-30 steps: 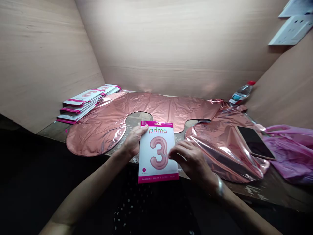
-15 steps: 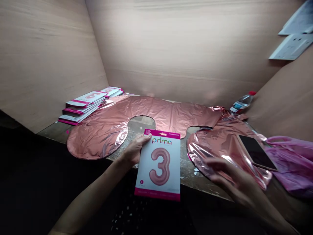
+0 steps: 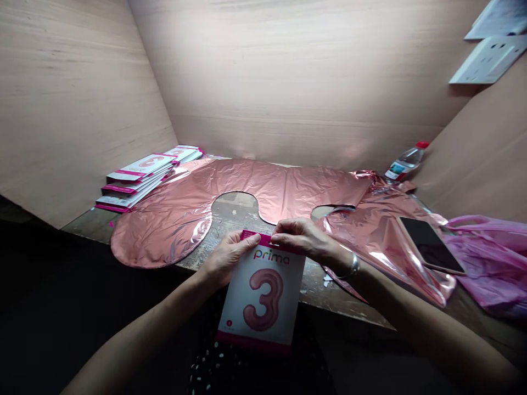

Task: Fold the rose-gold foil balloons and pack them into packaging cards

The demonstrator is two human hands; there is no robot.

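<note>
Work booth enclosed by pale wood-grain panels: left wall [image 3: 69, 99], far wall [image 3: 304, 82], right wall [image 3: 486, 159]; bright light falls on the far wall's middle; white socket plate [image 3: 488, 59] mounted high on the right; worn, scuffed bench [image 3: 317, 282] spans the booth; area below the near edge lies dark.

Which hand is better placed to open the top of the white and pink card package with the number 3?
Probably the right hand: its fingertips already pinch the pink top edge of the white and pink card package. The left hand grips the upper left corner, steadying it.
</note>
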